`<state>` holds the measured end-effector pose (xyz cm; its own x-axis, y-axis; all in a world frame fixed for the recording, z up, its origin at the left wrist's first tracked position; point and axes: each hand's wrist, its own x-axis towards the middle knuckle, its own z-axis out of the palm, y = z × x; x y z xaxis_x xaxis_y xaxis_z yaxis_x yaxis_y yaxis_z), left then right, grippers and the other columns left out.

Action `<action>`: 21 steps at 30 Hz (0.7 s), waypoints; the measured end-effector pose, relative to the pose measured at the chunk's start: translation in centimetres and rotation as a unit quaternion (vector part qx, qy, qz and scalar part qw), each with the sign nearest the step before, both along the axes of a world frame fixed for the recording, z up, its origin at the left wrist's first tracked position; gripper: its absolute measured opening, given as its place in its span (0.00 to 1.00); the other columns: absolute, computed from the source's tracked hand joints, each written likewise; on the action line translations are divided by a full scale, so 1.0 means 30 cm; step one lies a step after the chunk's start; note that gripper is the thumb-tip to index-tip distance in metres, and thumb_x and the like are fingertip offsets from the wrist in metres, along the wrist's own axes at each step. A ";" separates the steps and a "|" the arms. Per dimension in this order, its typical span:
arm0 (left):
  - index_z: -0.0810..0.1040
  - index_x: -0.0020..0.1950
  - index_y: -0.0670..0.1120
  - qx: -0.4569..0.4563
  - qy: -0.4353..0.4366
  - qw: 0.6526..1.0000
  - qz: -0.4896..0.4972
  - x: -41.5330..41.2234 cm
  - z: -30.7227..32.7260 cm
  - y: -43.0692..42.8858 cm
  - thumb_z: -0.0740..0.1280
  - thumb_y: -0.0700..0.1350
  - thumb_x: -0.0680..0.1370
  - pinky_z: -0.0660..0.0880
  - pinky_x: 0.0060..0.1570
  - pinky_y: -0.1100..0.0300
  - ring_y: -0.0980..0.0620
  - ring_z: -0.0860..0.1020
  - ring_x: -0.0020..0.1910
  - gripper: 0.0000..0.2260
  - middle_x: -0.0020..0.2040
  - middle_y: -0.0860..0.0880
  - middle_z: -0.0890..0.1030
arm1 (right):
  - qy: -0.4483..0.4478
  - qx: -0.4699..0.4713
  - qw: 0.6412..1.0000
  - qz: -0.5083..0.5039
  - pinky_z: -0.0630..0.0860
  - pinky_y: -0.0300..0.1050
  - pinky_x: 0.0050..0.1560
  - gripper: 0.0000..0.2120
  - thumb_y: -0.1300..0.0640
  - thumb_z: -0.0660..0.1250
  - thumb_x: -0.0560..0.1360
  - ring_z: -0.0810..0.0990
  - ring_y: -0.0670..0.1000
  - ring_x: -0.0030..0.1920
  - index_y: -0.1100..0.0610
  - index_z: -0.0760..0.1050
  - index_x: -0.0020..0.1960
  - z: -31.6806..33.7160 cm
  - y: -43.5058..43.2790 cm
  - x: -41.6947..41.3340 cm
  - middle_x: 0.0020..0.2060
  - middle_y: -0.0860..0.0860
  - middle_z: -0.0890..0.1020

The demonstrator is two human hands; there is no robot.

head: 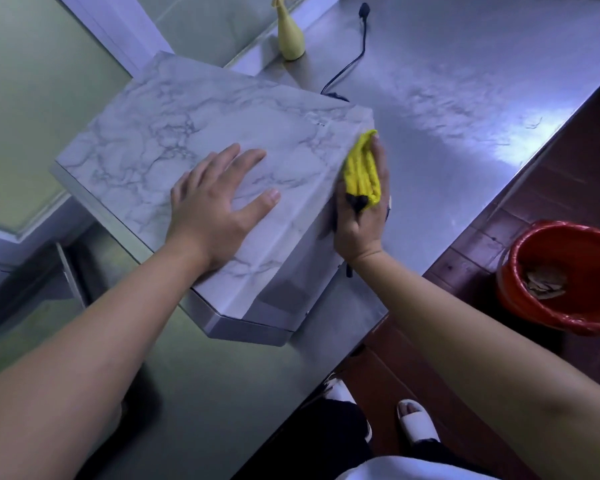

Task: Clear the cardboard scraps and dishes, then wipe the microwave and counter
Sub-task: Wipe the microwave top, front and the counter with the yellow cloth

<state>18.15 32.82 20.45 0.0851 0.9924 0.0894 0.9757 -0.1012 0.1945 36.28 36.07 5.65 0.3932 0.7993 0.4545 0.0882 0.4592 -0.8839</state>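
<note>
Now wiping: right hand (359, 216) grip clamped on soft yellow cloth (361, 171), pressed against microwave (194, 133) right side. Left hand (215, 199) flat, fingers spread, steadying marble-wrapped top. Microwave likely heavy, stiff, sits on steel surface (465, 98).

Left hand (219, 206) flat, right hand (362, 216) gripping.
</note>
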 end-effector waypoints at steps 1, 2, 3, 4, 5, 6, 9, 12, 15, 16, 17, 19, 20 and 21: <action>0.61 0.73 0.70 -0.003 0.001 1.000 0.000 0.002 0.000 -0.001 0.52 0.73 0.72 0.50 0.75 0.46 0.53 0.56 0.78 0.29 0.79 0.60 0.60 | 0.069 -0.046 0.996 0.013 0.61 0.47 0.75 0.31 0.46 0.61 0.81 0.63 0.46 0.77 0.62 0.59 0.78 -0.017 -0.007 -0.008 0.76 0.48 0.65; 0.61 0.73 0.70 -0.005 0.002 1.000 0.000 0.004 0.000 -0.002 0.52 0.73 0.72 0.50 0.75 0.46 0.53 0.56 0.78 0.29 0.79 0.60 0.59 | 0.120 -0.098 0.988 0.014 0.59 0.39 0.74 0.31 0.48 0.61 0.82 0.62 0.40 0.76 0.62 0.59 0.79 -0.029 -0.018 -0.022 0.75 0.43 0.64; 0.61 0.73 0.70 -0.006 0.003 1.000 0.000 0.006 0.000 -0.004 0.52 0.73 0.72 0.49 0.75 0.46 0.53 0.56 0.78 0.29 0.79 0.60 0.59 | 0.149 -0.146 0.978 0.003 0.58 0.34 0.73 0.30 0.50 0.60 0.82 0.62 0.35 0.74 0.61 0.58 0.79 -0.036 -0.032 -0.040 0.75 0.41 0.64; 0.61 0.73 0.69 -0.008 0.004 1.000 0.000 0.007 0.002 -0.004 0.51 0.73 0.72 0.49 0.75 0.46 0.53 0.56 0.78 0.30 0.79 0.60 0.59 | 0.167 -0.183 0.969 -0.011 0.57 0.31 0.71 0.30 0.50 0.60 0.82 0.62 0.32 0.72 0.59 0.59 0.79 -0.036 -0.050 -0.063 0.74 0.39 0.64; 0.61 0.73 0.69 -0.009 0.004 1.000 0.000 0.007 0.004 -0.003 0.51 0.73 0.72 0.49 0.75 0.46 0.53 0.55 0.78 0.30 0.79 0.60 0.59 | 0.185 -0.209 0.960 -0.023 0.56 0.28 0.70 0.30 0.49 0.60 0.81 0.61 0.28 0.70 0.57 0.59 0.80 -0.027 -0.074 -0.088 0.73 0.35 0.64; 0.61 0.73 0.69 -0.008 0.005 1.000 0.000 0.007 0.005 -0.002 0.51 0.73 0.72 0.49 0.75 0.46 0.53 0.55 0.78 0.30 0.79 0.60 0.59 | 0.203 -0.231 0.951 -0.031 0.56 0.27 0.69 0.31 0.48 0.60 0.80 0.61 0.26 0.68 0.55 0.59 0.80 -0.010 -0.107 -0.113 0.71 0.33 0.63; 0.61 0.73 0.69 -0.005 0.010 1.000 0.002 0.008 0.005 -0.004 0.51 0.74 0.71 0.50 0.75 0.47 0.53 0.56 0.78 0.31 0.79 0.59 0.59 | 0.222 -0.272 0.936 -0.031 0.55 0.34 0.72 0.34 0.47 0.61 0.77 0.60 0.28 0.69 0.54 0.58 0.80 0.054 -0.260 -0.210 0.73 0.37 0.62; 0.61 0.73 0.69 -0.004 0.012 1.000 0.002 0.006 -0.001 -0.002 0.51 0.73 0.72 0.50 0.75 0.48 0.53 0.56 0.78 0.30 0.79 0.60 0.59 | 0.199 -0.297 0.934 -0.004 0.55 0.42 0.76 0.35 0.45 0.64 0.75 0.60 0.33 0.72 0.46 0.56 0.79 0.130 -0.442 -0.305 0.75 0.39 0.61; 0.61 0.73 0.69 -0.003 0.015 1.000 0.002 0.005 -0.001 0.000 0.52 0.73 0.72 0.50 0.75 0.48 0.53 0.57 0.78 0.29 0.79 0.59 0.60 | 0.182 -0.335 0.923 0.051 0.54 0.49 0.77 0.36 0.35 0.61 0.70 0.56 0.41 0.77 0.32 0.49 0.75 0.211 -0.557 -0.364 0.78 0.40 0.57; 0.62 0.73 0.69 -0.004 0.014 1.000 0.004 0.005 0.000 -0.001 0.52 0.73 0.72 0.50 0.74 0.48 0.53 0.57 0.78 0.30 0.79 0.59 0.60 | 0.179 -0.340 0.921 0.069 0.52 0.51 0.78 0.37 0.34 0.59 0.69 0.54 0.43 0.78 0.30 0.47 0.74 0.230 -0.579 -0.377 0.79 0.41 0.55; 0.62 0.73 0.69 -0.008 0.012 1.000 0.006 0.006 0.002 -0.001 0.52 0.73 0.72 0.50 0.74 0.48 0.53 0.57 0.78 0.30 0.79 0.59 0.60 | 0.175 -0.338 0.920 0.092 0.51 0.52 0.78 0.37 0.34 0.59 0.70 0.51 0.43 0.79 0.28 0.44 0.74 0.244 -0.601 -0.387 0.80 0.40 0.53; 0.61 0.73 0.70 -0.015 0.009 1.000 0.010 0.009 0.005 -0.003 0.52 0.73 0.71 0.49 0.75 0.48 0.54 0.56 0.78 0.29 0.79 0.59 0.60 | 0.155 -0.319 0.922 0.155 0.46 0.53 0.79 0.38 0.35 0.59 0.71 0.45 0.39 0.79 0.25 0.39 0.74 0.263 -0.656 -0.392 0.80 0.36 0.46; 0.61 0.72 0.70 -0.016 0.008 1.000 0.011 0.010 0.008 -0.003 0.52 0.73 0.71 0.49 0.75 0.47 0.53 0.56 0.78 0.29 0.79 0.59 0.60 | 0.144 -0.305 0.922 0.189 0.45 0.53 0.79 0.38 0.36 0.59 0.73 0.42 0.39 0.79 0.26 0.39 0.74 0.259 -0.683 -0.386 0.79 0.35 0.43; 0.62 0.72 0.70 -0.017 0.008 1.000 0.010 0.011 0.009 -0.005 0.52 0.73 0.71 0.50 0.75 0.47 0.53 0.56 0.78 0.29 0.79 0.59 0.60 | 0.146 -0.287 0.920 0.224 0.44 0.53 0.79 0.38 0.38 0.59 0.74 0.41 0.38 0.79 0.28 0.40 0.76 0.251 -0.704 -0.371 0.79 0.34 0.41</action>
